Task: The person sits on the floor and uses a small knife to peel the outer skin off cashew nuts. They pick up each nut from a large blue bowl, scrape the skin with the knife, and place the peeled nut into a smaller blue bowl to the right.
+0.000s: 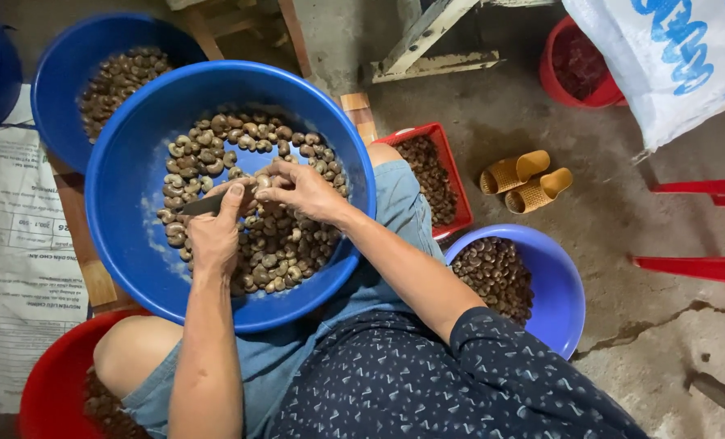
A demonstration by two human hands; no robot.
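A large blue basin (134,162) rests on my lap, holding several brown cashew nuts (281,244). Over the nuts, my left hand (214,232) grips a small dark knife (208,203) whose blade points left. My right hand (301,189) pinches a single nut (262,182) right beside the knife's handle end. Both hands meet near the middle of the basin.
A second blue basin (61,89) of nuts sits at the far left, a third (566,284) at my right. A red crate (456,179) and a red basin (49,382) also hold nuts. Yellow sandals (525,180), a red bucket (578,65), a white sack (663,57) and red stool legs (704,228) stand on the concrete floor.
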